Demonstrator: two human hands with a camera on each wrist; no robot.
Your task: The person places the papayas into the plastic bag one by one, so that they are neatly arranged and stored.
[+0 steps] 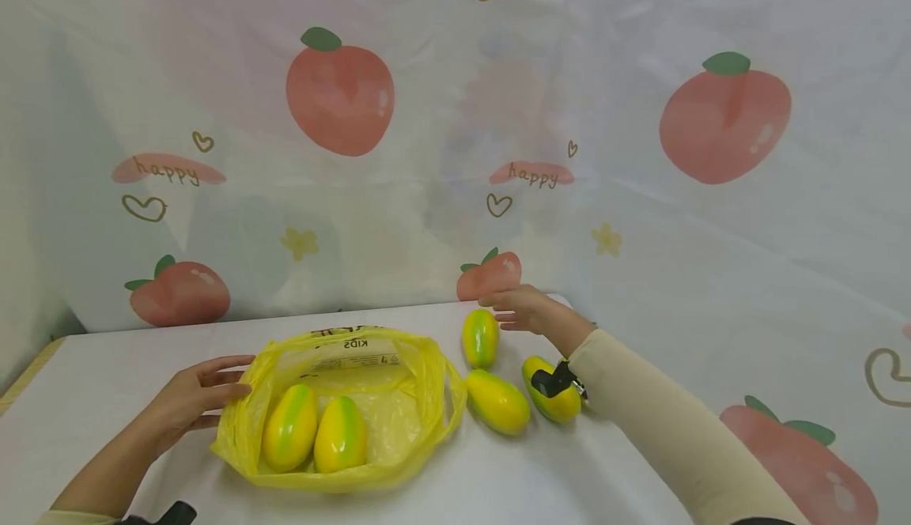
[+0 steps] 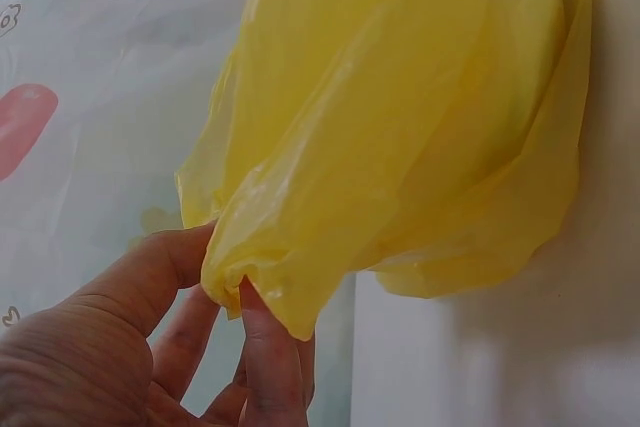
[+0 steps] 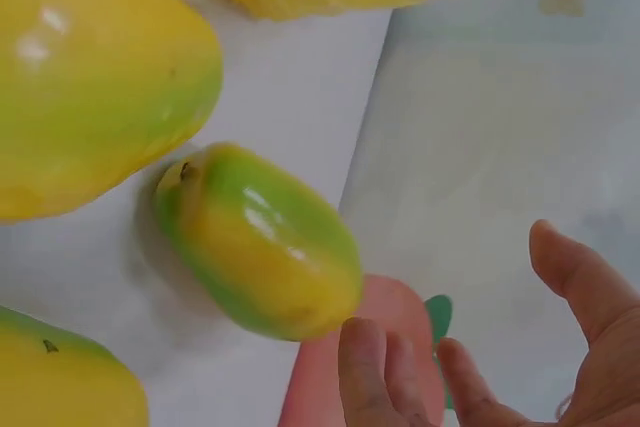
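A yellow plastic bag (image 1: 384, 474) lies with its mouth spread wide, and two yellow-green, mango-like fruits (image 1: 290, 428) sit inside it. My left hand (image 1: 187, 398) pinches the bag's left side; in the left wrist view, thumb and fingers (image 2: 272, 357) meet on a gathered fold. To the right of the bag are three more such fruits: the far one (image 1: 480, 339), the middle one (image 1: 498, 403) and the right one (image 1: 558, 402), partly hidden by my right wrist. My right hand (image 1: 530, 311), fingers spread and holding nothing, hovers beside the far fruit (image 3: 262, 245).
All this lies on a white-covered table (image 1: 512, 474), whose back edge runs just behind the bag and fruits. Behind it hangs a pale curtain (image 1: 427, 114) printed with peaches. A black wrist camera mount (image 1: 555, 380) overlaps the right fruit in the head view.
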